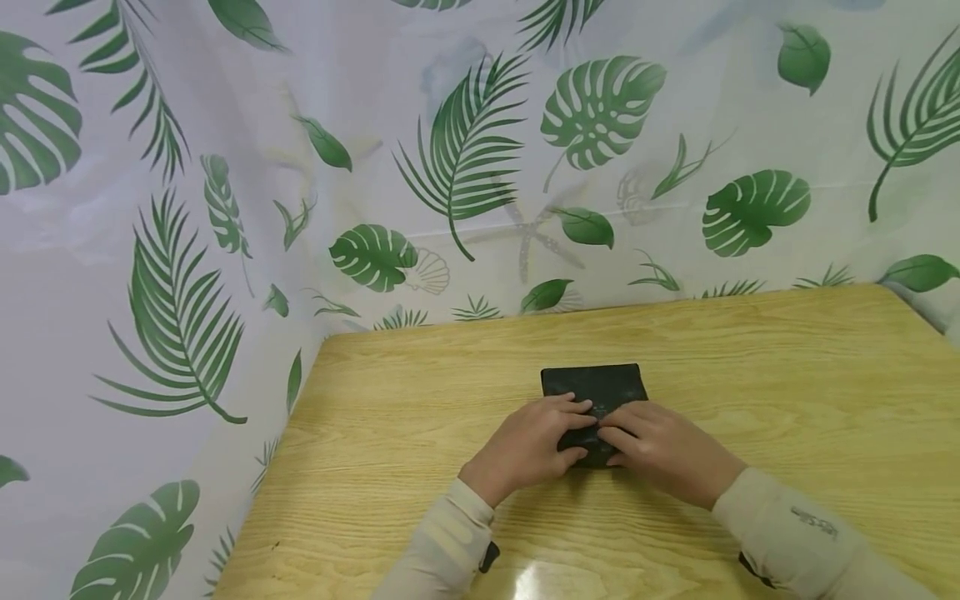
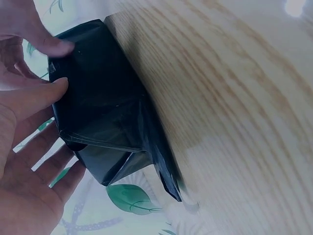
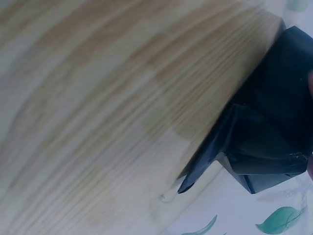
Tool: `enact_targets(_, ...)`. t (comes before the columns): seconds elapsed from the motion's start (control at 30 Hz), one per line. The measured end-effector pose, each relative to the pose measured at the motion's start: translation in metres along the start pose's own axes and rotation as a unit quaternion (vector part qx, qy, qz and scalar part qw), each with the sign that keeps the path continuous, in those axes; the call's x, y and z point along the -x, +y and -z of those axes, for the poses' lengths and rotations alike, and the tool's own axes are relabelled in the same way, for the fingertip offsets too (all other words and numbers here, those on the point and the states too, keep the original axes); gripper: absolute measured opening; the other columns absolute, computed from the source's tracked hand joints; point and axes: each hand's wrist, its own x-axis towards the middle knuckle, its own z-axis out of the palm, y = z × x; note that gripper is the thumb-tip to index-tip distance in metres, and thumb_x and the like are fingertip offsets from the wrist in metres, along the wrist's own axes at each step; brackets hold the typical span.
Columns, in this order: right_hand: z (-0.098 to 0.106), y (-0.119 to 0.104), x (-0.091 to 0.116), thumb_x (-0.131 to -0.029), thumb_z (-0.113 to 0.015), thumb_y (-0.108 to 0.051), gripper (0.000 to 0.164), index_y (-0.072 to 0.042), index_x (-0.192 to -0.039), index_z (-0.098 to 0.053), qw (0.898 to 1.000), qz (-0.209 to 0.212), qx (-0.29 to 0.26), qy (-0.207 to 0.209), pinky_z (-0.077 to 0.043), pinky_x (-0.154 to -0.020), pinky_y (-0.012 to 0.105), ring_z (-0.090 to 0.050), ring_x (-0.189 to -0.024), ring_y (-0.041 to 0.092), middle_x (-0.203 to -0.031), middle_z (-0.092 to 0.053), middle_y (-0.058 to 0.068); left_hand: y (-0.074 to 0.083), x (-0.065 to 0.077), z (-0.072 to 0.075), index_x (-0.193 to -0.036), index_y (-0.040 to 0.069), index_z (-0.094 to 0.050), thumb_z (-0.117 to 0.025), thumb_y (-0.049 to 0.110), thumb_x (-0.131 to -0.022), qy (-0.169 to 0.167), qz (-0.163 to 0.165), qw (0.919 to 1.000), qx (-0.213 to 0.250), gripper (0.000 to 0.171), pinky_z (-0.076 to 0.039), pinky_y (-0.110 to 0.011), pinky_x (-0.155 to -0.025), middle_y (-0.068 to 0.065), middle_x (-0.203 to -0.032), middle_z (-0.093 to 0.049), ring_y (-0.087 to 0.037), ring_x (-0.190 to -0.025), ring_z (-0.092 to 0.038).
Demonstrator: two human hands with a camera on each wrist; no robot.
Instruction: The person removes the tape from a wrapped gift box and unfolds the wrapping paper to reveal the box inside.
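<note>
A black plastic package (image 1: pixel 596 382), boxy with creased, folded-in film, lies on the wooden table between both hands. My left hand (image 1: pixel 536 446) grips its left side, fingers on the top and thumb at the near side. From the right, my right hand (image 1: pixel 667 446) holds it the same way, its fingertips almost meeting the left ones. In the left wrist view the package (image 2: pixel 98 88) has a folded end and a loose flap along the table. The right wrist view catches that flap on the package (image 3: pixel 264 127), with only fingertips of the right hand at the frame's edge.
The wood-grain table (image 1: pixel 405 400) extends on all sides of the package. Behind and to the left hangs a white curtain (image 1: pixel 360 167) printed with green leaves, meeting the table's back and left edges. Light sleeves cover both forearms.
</note>
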Motion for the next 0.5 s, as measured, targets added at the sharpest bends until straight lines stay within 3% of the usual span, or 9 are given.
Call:
enact_targets(0.17,-0.0008,-0.0012,-0.0038,-0.11,-0.021,-0.04,0.066,-0.005,-0.094,-0.075,1.0,0.0,0.011,0.008,-0.058,-0.073,0.038,-0.067,-0.085,0.02,-0.096,-0.068,0.005,-0.0009,-0.0009,-0.0004,-0.137,0.012,-0.065,-0.071,0.027,-0.098,-0.001,-0.002,1.0,0.003,0.043,-0.036,-0.03,-0.114,-0.002,-0.148,-0.054,-0.018,-0.142,-0.043)
enact_targets(0.5,0.0,0.0007,-0.0079,-0.11,-0.029,-0.04,0.063,-0.006,-0.091,-0.078,0.999,-0.017,-0.028,0.038,-0.059,-0.07,0.034,-0.067,-0.08,0.017,-0.09,-0.07,0.003,-0.0022,-0.0008,0.0015,-0.137,0.012,-0.065,-0.072,0.026,-0.097,0.001,0.0,1.0,0.007,0.043,-0.036,-0.031,-0.114,-0.002,-0.148,-0.054,-0.02,-0.143,-0.043)
